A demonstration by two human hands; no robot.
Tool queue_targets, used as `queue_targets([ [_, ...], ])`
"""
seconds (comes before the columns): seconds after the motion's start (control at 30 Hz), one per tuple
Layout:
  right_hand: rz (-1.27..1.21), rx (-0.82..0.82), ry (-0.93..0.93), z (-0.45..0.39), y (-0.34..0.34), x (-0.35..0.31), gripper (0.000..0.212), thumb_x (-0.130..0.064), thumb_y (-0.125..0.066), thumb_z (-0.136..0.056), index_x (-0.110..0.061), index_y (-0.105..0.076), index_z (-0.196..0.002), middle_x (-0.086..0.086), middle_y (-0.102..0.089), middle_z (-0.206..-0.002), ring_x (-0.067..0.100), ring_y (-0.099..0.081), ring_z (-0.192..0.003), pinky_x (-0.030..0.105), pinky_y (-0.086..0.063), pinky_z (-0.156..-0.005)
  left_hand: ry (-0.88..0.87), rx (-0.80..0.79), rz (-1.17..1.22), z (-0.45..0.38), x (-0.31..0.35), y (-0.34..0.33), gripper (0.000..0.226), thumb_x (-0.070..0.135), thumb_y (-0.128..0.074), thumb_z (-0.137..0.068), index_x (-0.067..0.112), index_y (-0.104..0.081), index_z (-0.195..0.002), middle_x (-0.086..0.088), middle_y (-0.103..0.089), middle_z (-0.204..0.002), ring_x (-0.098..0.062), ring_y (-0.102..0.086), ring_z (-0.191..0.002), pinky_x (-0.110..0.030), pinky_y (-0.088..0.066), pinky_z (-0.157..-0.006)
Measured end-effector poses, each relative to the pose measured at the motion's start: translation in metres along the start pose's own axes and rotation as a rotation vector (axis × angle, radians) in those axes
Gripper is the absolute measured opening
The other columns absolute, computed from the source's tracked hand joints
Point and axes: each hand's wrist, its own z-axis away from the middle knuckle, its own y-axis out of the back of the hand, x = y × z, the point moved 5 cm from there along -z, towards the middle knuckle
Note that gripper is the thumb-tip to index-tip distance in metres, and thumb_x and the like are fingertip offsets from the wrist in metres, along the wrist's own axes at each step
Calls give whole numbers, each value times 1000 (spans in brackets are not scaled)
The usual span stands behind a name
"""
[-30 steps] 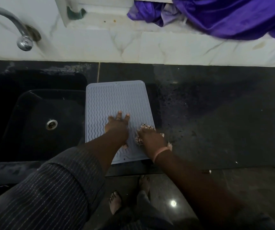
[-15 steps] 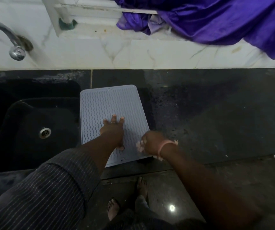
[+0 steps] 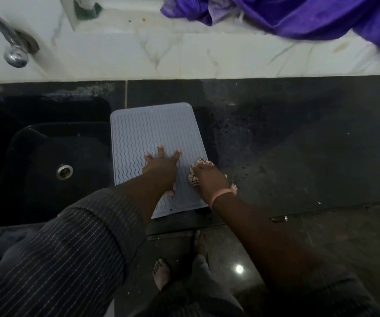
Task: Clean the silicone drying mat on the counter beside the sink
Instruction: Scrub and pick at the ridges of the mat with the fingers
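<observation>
A pale grey silicone drying mat with wavy ridges lies on the dark counter, just right of the sink. My left hand rests flat on the mat's middle, fingers spread, holding nothing. My right hand presses a white patterned cloth against the mat's right edge; most of the cloth is hidden under the hand.
The black sink with its metal drain sits left of the mat, under a chrome tap. A white marble backsplash runs behind. Purple fabric hangs over the ledge. The dark counter is speckled with wet spots.
My right hand with the cloth pulled back toward the mat's near right corner, then pushed forward along the right edge. My left hand stayed flat on the mat.
</observation>
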Motion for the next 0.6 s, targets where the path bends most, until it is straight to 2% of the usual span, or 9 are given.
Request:
queue_targets([
  [0.1, -19, -18, -20, 20, -13, 1, 38, -22, -52, -102, -6, -61, -135, 17, -55, -142, 33, -48, -136, 38, -31, -118, 5, -12, 11, 0, 0, 0, 148, 30, -96, -64, 50, 18, -156, -9, 34, -165, -53, 15, -150, -70, -26, -116],
  [0.23, -51, -92, -86, 46, -21, -4, 35, -23, -54, -100, -7, -65, -128, 14, -58, -135, 31, -53, -130, 38, -40, -112, 1, -14, 6, 0, -1, -1, 148, 31, -96, -65, 50, 19, -156, -10, 35, -164, -54, 15, -150, -70, -23, -118],
  [0.33, -45, -154, -122, 63, -17, -6, 28, -21, -53, -101, -5, -68, -118, 14, -64, -123, 31, -61, -118, 34, -48, -98, -2, -10, 9, 0, -2, -1, 148, 33, -96, -65, 51, 19, -155, -9, 34, -164, -53, 15, -151, -70, -24, -117],
  [0.43, -37, -238, -159, 62, 2, -6, 21, -22, -61, -98, -5, -68, -109, 13, -67, -112, 30, -65, -107, 33, -50, -85, -11, 12, 12, -1, -3, -2, 147, 33, -97, -65, 51, 18, -155, -8, 33, -165, -53, 14, -151, -70, -25, -117],
  [0.53, -83, -134, -168, 44, 37, -10, 19, -22, -63, -97, -3, -67, -99, 14, -68, -106, 30, -67, -99, 31, -51, -81, -18, 41, 1, -2, -2, -1, 147, 34, -97, -65, 51, 17, -156, -9, 31, -166, -54, 11, -151, -68, -28, -116],
  [0.6, -81, -22, -146, 26, 51, -17, 14, -15, -60, -97, -4, -67, -101, 14, -68, -110, 30, -66, -100, 33, -51, -83, -15, 47, -31, -1, -2, 1, 146, 37, -96, -65, 51, 18, -156, -9, 28, -166, -54, 8, -152, -66, -30, -116],
])
